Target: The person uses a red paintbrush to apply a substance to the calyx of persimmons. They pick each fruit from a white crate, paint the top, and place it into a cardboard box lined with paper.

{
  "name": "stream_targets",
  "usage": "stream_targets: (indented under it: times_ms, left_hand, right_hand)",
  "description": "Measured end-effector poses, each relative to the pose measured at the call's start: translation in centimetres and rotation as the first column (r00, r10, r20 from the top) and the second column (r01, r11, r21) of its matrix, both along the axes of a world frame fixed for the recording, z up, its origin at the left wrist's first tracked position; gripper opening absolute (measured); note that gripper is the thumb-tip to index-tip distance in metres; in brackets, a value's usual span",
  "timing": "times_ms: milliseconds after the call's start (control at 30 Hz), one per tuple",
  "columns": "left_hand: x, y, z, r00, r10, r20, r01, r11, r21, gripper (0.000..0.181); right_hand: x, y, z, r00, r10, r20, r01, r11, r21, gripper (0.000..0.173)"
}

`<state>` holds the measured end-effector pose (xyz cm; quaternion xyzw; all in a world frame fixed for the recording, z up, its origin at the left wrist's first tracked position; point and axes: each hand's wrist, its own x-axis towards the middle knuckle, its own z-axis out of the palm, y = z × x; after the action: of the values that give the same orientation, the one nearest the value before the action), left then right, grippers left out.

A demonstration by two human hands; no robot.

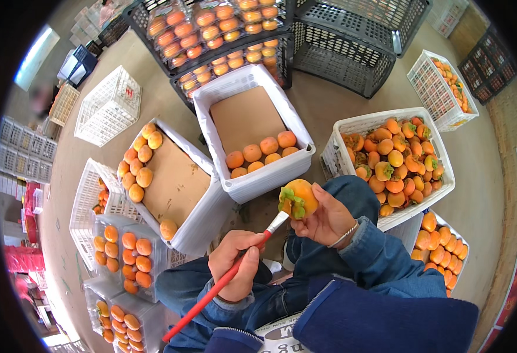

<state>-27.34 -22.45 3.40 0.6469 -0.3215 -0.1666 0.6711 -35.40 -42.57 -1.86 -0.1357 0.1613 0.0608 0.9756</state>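
Note:
My right hand (pixel 329 216) grips an orange persimmon (pixel 304 196), its green calyx turned toward the left. In my left hand (pixel 238 260) is a paintbrush with a long red handle (pixel 205 300). The brush's pale tip (pixel 280 219) touches the fruit or lies just before it, at the calyx. Beyond the hands stands a lined white crate (pixel 265 174) with persimmons in rows at its near end over brown cardboard (pixel 247 117). A second lined crate (pixel 192 223), to the left, has persimmons along its left side and one at the near corner.
To the right is a white plastic crate (pixel 335 150) heaped with loose persimmons (pixel 395 163). Clear plastic trays (pixel 150 287) of persimmons are stacked at left. Black crates (pixel 346 66) stand at the back, some with packed fruit. More persimmons (pixel 437 247) lie in a box at lower right.

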Motion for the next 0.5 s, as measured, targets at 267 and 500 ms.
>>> stream_targets:
  times_ms: [267, 500]
  left_hand:
    - [0.6, 3.9, -1.3, 0.985, 0.127, -0.114, -0.126, 0.992, 0.015, 0.018]
    - [1.4, 7.7, -4.0, 0.923, 0.260, -0.283, -0.253, 0.965, 0.062, 0.020]
  right_hand:
    - [1.4, 2.9, -0.4, 0.990, 0.123, -0.074, -0.139, 0.948, -0.286, 0.043]
    - [2.5, 3.7, -1.4, 0.979, 0.168, -0.118, -0.201, 0.903, -0.380, 0.044]
